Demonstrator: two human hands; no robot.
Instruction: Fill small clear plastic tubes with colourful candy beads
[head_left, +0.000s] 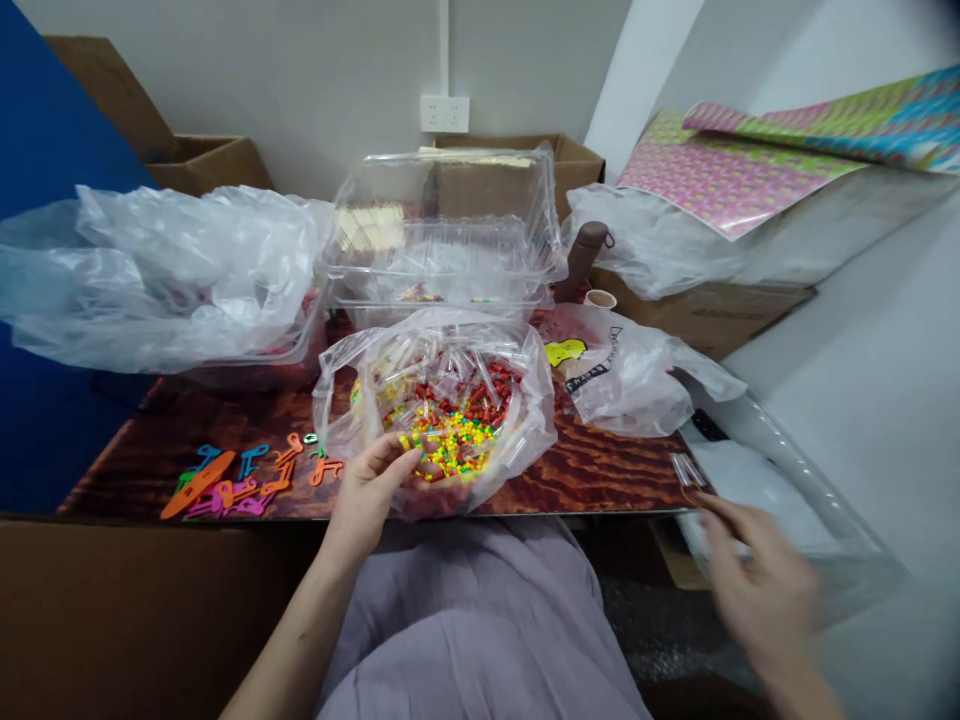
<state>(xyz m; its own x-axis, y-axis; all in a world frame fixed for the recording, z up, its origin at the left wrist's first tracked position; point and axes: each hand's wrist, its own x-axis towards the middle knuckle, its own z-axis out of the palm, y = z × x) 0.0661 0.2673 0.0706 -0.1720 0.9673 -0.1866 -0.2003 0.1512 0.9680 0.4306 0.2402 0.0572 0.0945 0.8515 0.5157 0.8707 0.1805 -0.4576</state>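
Observation:
A clear plastic bag [525, 420] stands open at the front of the table, holding small yellow, green and red beads [461, 440], dark red pieces [480, 395] and clear tubes [450, 350]. My left hand [371, 490] is at the bag's near left rim, thumb and fingers closed in a pinch. Something small and yellowish shows at its fingertips, too small to name. Off to the right, my right hand [765, 570] is blurred, its fingertips together at the table's edge. Just beyond them lie several slim clear tubes [686, 470]; what these fingers hold, if anything, is hidden.
Colourful plastic clips [232, 490] lie at the table's front left. Behind the bag are stacked clear plastic boxes [442, 260]. A large plastic bag [195, 280] stands left; a printed bag [622, 370], brown bottle [581, 260] and paper cup [600, 299] sit right.

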